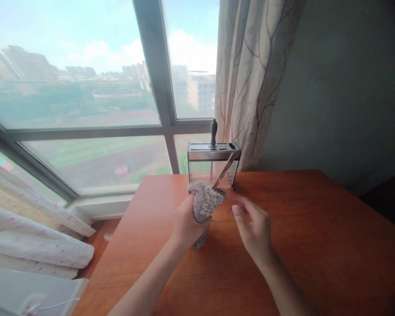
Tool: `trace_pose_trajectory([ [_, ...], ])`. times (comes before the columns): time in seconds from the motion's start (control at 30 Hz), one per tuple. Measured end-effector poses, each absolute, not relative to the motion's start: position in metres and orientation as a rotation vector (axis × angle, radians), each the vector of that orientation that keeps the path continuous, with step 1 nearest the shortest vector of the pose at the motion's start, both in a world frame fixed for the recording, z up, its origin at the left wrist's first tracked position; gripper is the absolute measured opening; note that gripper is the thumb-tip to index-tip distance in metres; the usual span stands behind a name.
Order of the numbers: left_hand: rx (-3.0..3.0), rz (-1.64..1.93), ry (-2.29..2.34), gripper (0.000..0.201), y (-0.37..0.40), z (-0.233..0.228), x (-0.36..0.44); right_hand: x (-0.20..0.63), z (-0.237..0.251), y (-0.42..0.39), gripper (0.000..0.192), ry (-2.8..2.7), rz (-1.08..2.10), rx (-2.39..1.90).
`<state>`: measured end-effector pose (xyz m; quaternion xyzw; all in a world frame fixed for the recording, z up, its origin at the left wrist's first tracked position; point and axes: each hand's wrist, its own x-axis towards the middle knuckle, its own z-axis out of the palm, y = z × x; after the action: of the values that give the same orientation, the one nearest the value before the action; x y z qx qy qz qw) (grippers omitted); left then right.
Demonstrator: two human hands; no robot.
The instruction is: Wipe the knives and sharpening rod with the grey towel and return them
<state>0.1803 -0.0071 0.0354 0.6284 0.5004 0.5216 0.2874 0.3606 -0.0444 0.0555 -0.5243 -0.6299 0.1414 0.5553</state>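
Note:
My left hand (187, 224) is closed round a bunched grey fluffy cloth (206, 202) above the table. From the top of the cloth a shiny knife blade (224, 170) slants up to the right. Cloth and fingers hide the knife's lower end, so I cannot see its handle. My right hand (254, 224) hovers to the right of the cloth, fingers bent and thumb apart from them, with nothing in it. Behind the blade stands a clear-sided knife block (200, 151) with a metal top; one dark-handled knife (213, 133) sits upright in it.
The brown wooden table (316, 237) spreads beneath both hands, its far edge just behind the block. Large windows (85, 162) rise at the left and ahead. A patterned curtain (250, 79) hangs behind the block, and another curtain (39, 237) is at the lower left.

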Motion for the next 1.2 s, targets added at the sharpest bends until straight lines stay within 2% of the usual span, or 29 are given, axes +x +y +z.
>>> trace_pose_trajectory([
  [0.1,1.926,1.342,1.428,0.044,-0.005,0.034,0.176,0.360,0.071,-0.034,0.039,-1.388,0.484,-1.252],
  [0.2,2.101,1.264,1.404,0.023,-0.004,0.034,0.175,0.361,0.081,-0.026,0.046,-1.347,0.576,-1.349],
  [0.27,2.083,1.277,1.354,0.017,-0.005,0.036,0.176,0.363,0.083,-0.022,0.049,-1.278,0.632,-1.406],
  [0.47,1.837,1.380,1.189,0.027,-0.001,0.042,0.176,0.371,0.069,-0.010,0.051,-0.958,0.775,-1.315],
  [0.6,1.926,1.270,1.175,0.051,0.008,0.047,0.165,0.379,0.059,-0.004,0.040,-0.827,0.801,-1.178],
  [0.7,1.741,1.258,1.119,0.060,0.011,0.054,0.158,0.384,0.057,-0.004,0.036,-0.774,0.818,-1.109],
  [0.87,1.393,1.218,0.986,0.050,0.011,0.059,0.150,0.389,0.059,-0.007,0.032,-0.721,0.797,-1.035],
  [1.03,0.780,1.289,0.878,0.032,0.013,0.044,0.154,0.391,0.061,-0.006,0.030,-0.646,0.752,-0.938],
  [1.2,0.414,1.219,0.735,0.037,0.006,0.032,0.176,0.383,0.058,-0.006,0.036,-0.616,0.750,-0.879],
])
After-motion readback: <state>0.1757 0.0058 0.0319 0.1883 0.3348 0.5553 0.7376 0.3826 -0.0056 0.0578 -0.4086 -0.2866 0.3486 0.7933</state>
